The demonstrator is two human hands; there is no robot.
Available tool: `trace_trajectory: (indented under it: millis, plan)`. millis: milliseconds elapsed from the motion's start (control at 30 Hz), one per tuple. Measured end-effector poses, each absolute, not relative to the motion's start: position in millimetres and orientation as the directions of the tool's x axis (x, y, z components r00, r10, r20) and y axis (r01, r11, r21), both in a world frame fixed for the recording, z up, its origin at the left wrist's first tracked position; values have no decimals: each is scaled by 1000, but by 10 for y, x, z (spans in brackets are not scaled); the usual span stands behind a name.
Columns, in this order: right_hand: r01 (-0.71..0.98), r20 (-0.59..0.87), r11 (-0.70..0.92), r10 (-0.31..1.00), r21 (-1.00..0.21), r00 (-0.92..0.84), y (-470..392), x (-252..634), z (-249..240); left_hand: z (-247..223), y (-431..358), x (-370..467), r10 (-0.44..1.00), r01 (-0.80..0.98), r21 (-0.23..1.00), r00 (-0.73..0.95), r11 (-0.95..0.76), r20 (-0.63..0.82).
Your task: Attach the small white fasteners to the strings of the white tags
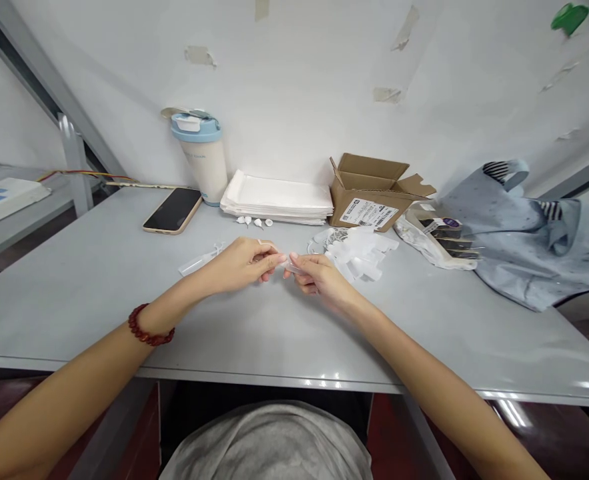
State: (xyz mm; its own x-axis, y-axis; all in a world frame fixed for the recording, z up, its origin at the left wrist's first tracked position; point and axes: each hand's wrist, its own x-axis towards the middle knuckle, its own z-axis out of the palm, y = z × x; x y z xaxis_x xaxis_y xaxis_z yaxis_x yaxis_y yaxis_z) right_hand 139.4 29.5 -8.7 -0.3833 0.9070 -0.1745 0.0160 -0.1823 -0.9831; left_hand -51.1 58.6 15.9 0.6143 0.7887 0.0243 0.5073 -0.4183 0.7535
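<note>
Left hand (247,263), right hand (324,277): fingers of both pinched closed on one small clear piece (296,267), above the worktop (274,333); handling apparently unfinished. Beyond: one clear strip (194,264), left; white tabs (364,257), loosely heaped, right. Farther: pins (258,223), phone (173,210), envelopes (279,197), box (371,200).

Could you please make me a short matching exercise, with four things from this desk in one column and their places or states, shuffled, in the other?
Things
1. Travel cup
2. Clear plastic piece
3. Cardboard box
4. Phone

Places and states
A. Lying flat, dark screen facing up
B. Open at the top, with a printed label on its side
C. At the fingertips of the left hand and the right hand
D. Upright, with a light blue lid

Right pairs: 1-D, 2-C, 3-B, 4-A
</note>
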Motion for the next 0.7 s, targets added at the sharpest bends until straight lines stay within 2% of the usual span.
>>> trace_trajectory:
  millis: [100, 167, 233, 300, 367, 400, 467, 567, 633, 700]
  plan:
    - [131, -64, -17, 930, -991, -361, 276, 1382, -95, 163, 592, -493, 775, 483, 793, 632, -372, -21]
    - [311, 106, 200, 950, -929, -294, 263, 1377, -110, 168, 602, -481, 801, 459, 834, 598, -305, -37]
    - [534, 362, 438, 899, -723, -248, 258, 1377, -137, 177, 614, -478, 828, 408, 890, 557, -202, -67]
    - [687, 550, 568, 785, -453, -287, 264, 1383, -174, 187, 623, -482, 823, 332, 938, 557, -99, -111]
    - [741, 609, 608, 712, -285, -350, 272, 1391, -208, 194, 624, -486, 798, 280, 958, 589, -56, -126]
    - [745, 611, 615, 702, -260, -366, 273, 1393, -219, 194, 621, -486, 790, 271, 960, 602, -64, -117]
    - [715, 599, 622, 716, -318, -357, 262, 1390, -222, 189, 609, -482, 789, 286, 948, 611, -140, -68]
    - [594, 506, 546, 824, -591, -255, 232, 1370, -181, 170, 583, -476, 807, 366, 881, 589, -299, 29]
    - [436, 347, 394, 919, -809, -186, 224, 1364, -132, 152, 567, -475, 818, 419, 828, 570, -373, 79]
    - [219, 127, 168, 973, -961, -192, 238, 1375, -81, 132, 555, -475, 818, 450, 785, 562, -426, 122]
